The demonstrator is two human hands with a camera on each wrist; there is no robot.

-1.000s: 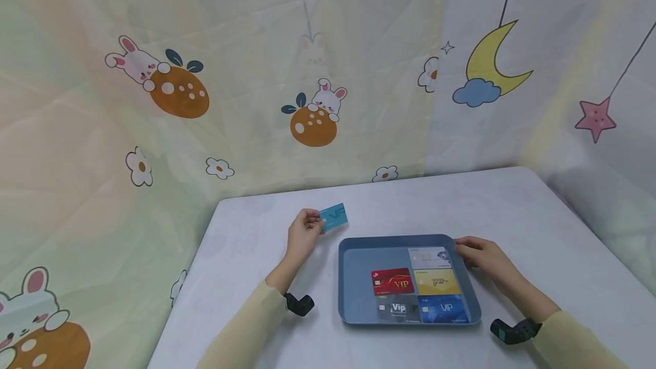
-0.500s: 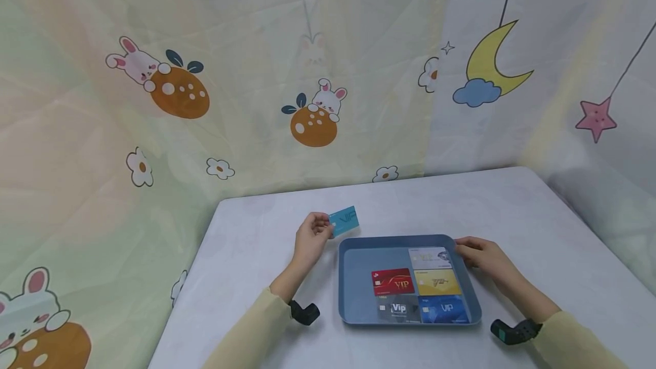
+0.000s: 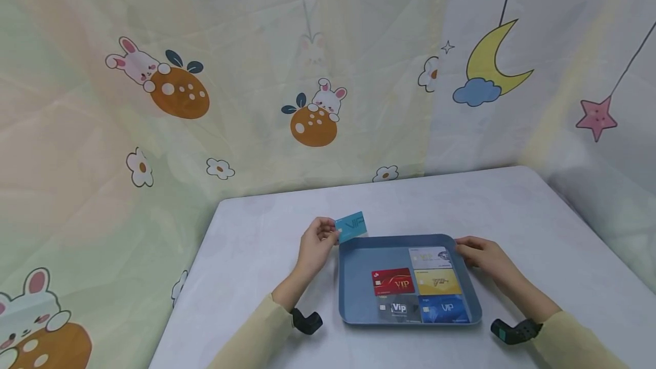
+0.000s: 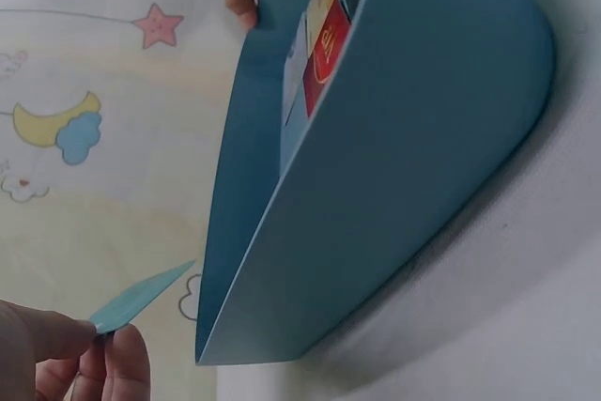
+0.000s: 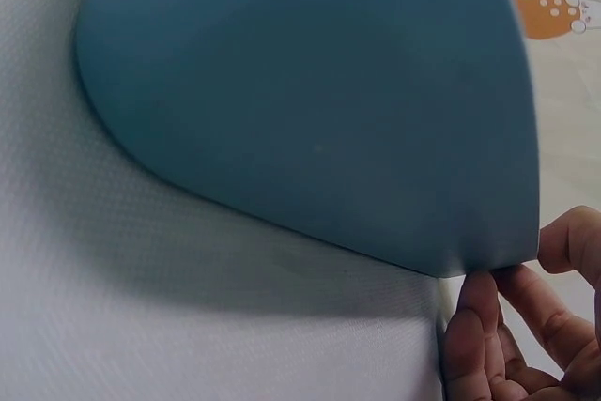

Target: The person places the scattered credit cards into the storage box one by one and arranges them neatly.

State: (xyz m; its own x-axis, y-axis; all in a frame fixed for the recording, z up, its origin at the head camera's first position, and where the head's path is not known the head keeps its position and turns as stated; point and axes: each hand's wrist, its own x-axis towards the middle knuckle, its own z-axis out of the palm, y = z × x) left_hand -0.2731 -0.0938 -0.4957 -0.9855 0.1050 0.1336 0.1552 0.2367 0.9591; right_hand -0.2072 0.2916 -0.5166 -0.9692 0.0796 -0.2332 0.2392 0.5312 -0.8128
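My left hand (image 3: 316, 244) pinches a teal VIP card (image 3: 351, 226) by its left end, thumb against fingers. The card is held tilted at the far left corner of a blue tray (image 3: 353, 283); whether it touches the rim, I cannot tell. My right hand (image 3: 484, 256) grips the tray at its far right corner, thumb at the rim and fingers against the outer side in the right wrist view. Inside the tray lie a white card (image 3: 427, 257), a red card (image 3: 392, 282), a yellow card (image 3: 438, 282), a grey card (image 3: 397, 308) and a blue card (image 3: 443, 308).
The tray stands on a white-covered table (image 3: 266, 215). A printed cloth (image 3: 246, 73) hangs behind the table and along its sides. Each wrist carries a black camera band, the left one (image 3: 306, 322) standing near the tray's left side.
My left hand has moved right and slightly nearer with the teal card, from left of the tray to its far left corner. The right hand and the tray have stayed in place.
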